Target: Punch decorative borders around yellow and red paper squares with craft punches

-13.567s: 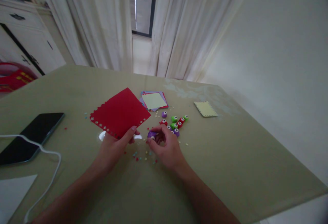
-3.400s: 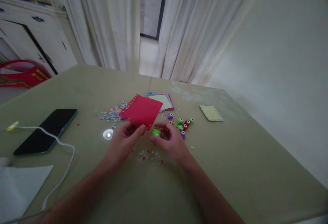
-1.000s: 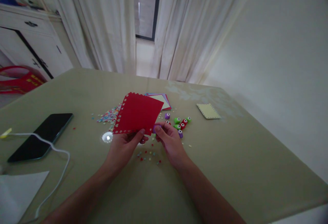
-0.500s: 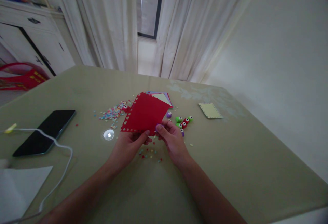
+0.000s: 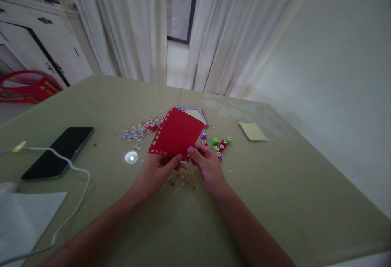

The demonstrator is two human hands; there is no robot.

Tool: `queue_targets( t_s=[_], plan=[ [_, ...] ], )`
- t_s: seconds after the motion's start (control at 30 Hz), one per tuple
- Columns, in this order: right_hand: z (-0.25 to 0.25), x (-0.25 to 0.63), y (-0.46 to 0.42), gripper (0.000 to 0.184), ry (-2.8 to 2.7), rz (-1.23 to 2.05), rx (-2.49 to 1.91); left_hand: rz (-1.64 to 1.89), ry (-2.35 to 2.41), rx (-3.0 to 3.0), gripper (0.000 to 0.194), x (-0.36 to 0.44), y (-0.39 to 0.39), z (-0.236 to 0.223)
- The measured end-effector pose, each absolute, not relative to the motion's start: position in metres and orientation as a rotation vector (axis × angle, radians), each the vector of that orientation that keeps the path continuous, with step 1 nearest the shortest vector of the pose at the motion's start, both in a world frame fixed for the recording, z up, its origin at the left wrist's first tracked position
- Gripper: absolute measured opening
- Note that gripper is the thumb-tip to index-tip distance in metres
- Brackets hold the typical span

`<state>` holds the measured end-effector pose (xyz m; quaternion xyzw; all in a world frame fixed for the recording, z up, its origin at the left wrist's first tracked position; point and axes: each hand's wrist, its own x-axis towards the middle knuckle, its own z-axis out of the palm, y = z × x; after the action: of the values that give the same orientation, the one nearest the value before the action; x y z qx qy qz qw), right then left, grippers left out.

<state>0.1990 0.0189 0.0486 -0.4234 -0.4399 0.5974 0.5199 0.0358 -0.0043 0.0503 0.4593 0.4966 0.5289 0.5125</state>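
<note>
My left hand [image 5: 159, 170] pinches the lower edge of a red paper sheet [image 5: 180, 130], held tilted above the table. Small shaped holes run along the sheet's left and lower edges. At its lower right corner, my right hand [image 5: 205, 163] is closed on a small craft punch [image 5: 188, 150], thumb on top. Only a purple bit of the punch shows; fingers and paper hide the rest. Just beyond this hand stand several more eye-shaped punches, among them a green punch [image 5: 215, 141] and a purple punch [image 5: 203, 135]. A red punch [image 5: 153, 126] lies left of the sheet.
Colourful confetti [image 5: 139, 130] is heaped at left, with loose bits below my hands. Behind the sheet lies a paper stack [image 5: 198, 115]; at right, a pale yellow paper [image 5: 253, 131]. A phone [image 5: 59, 153], white cable [image 5: 77, 168] and white sheet [image 5: 39, 206] are at left.
The red sheet has been turned, and holes now line another edge. My right hand held a purple punch, later a green one; now its thumb presses at the sheet's corner. The view shifted slightly.
</note>
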Motion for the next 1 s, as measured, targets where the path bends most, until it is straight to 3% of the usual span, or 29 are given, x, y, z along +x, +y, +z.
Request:
queue_targets(
  t_s=[0.83,1.0],
  plan=[
    [0.048,0.201,0.022,0.041,-0.990,1.486,-1.046,1.306,1.242,1.103,0.026,0.034,-0.003,0.055],
    [0.049,0.205,0.019,0.031,-1.461,1.081,-1.191,1.417,1.345,1.016,0.031,0.023,0.003,0.049]
  ],
)
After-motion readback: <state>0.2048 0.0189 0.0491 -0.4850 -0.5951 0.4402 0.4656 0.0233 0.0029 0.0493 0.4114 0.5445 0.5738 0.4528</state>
